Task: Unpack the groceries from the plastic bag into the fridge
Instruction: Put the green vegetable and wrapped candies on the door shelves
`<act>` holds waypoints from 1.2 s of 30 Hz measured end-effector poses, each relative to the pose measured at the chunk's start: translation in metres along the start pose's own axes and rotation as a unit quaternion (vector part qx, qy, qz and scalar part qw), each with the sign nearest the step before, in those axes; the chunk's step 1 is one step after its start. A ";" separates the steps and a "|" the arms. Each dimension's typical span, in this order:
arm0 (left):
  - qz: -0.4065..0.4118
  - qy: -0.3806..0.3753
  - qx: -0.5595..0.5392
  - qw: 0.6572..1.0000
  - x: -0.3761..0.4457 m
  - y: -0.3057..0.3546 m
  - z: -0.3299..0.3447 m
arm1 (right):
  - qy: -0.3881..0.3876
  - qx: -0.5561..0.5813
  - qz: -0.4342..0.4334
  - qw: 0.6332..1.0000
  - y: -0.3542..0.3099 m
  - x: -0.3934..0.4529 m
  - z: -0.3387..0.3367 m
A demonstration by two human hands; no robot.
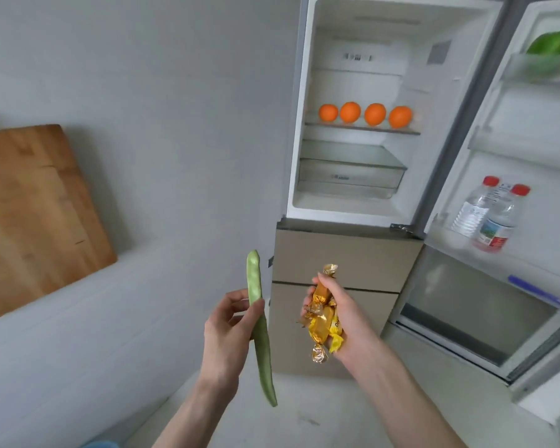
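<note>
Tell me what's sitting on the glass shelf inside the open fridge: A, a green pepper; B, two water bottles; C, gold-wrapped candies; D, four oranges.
D: four oranges sit in a row on the fridge's glass shelf; the water bottles and green pepper are in door racks, and the candies are in the right hand.

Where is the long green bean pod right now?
In the head view, the green bean pod is held upright in the left hand, low centre, left of the gold-wrapped candies and in front of the open fridge.
</note>
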State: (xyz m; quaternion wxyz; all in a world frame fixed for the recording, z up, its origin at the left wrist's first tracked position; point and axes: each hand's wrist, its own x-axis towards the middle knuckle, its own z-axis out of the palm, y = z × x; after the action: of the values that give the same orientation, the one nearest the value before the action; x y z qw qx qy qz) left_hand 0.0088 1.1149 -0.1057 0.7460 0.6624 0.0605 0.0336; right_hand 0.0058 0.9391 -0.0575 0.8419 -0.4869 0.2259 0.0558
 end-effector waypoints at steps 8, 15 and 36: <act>-0.015 -0.113 0.005 0.993 0.098 0.003 0.091 | 0.088 0.083 -0.070 0.990 -0.066 0.042 -0.046; -0.021 -0.197 0.022 0.980 0.146 -0.006 0.198 | 0.152 0.177 -0.090 0.968 -0.110 0.087 -0.106; 0.180 -0.441 -0.015 0.879 0.207 0.096 0.520 | 0.209 0.223 -0.237 0.922 -0.293 0.147 -0.254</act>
State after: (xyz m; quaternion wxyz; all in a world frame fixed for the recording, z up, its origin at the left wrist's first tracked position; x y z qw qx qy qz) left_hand 0.2864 0.6418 0.0401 0.6861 0.5970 -0.3956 -0.1276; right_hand 0.1459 0.5533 0.0035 0.8509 -0.3265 0.2816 -0.3001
